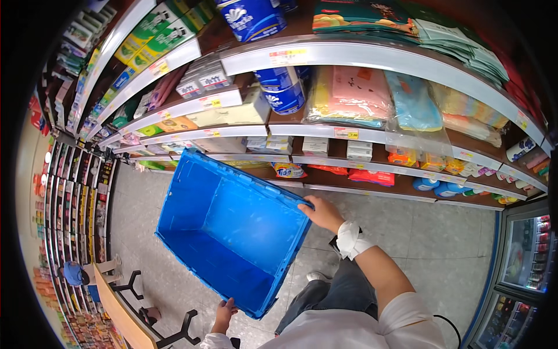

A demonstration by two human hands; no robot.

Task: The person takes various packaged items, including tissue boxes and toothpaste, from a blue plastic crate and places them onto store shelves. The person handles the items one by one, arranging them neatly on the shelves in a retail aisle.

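Note:
An empty blue plastic crate [244, 218] is held tilted in front of me, its open side facing me. My right hand [322, 213] grips its rim at the upper right corner, with the thumb over the edge. My left hand [224, 312] is on the rim at the crate's bottom edge, its fingers at the edge and partly hidden. A white wrapping and a dark device are at my right wrist.
Store shelves [322, 126] with packaged towels [357, 91], tissue rolls [283, 94] and detergent bags stand ahead. A wooden table [115, 305] with black legs is at lower left, a person [83, 274] beyond it. A glass-door refrigerator [501, 290] stands at right.

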